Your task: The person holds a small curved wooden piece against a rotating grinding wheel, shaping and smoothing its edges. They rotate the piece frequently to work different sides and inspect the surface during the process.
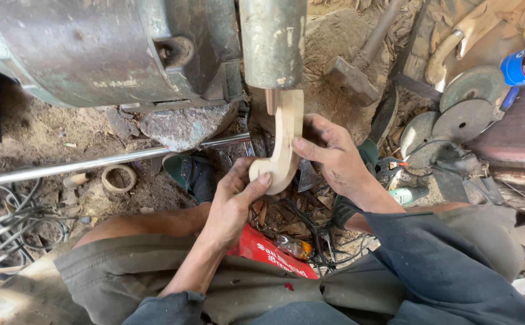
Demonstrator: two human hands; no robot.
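Your 2 hands close on the curved wooden piece (283, 141) at frame centre: left hand (232, 201) pinching its hooked lower end, right hand (334, 159) gripping its right edge. It looks light and stiff (smooth, so grip the curve). Its top meets the sanding drum (272, 42); contact there is hard to make out.

1. Worn on the head, looking steeply down past the lap onto the left hand (232, 201) and right hand (334, 159).
2. Close in, facing forward towards the machine (112, 51).
3. Single view only.
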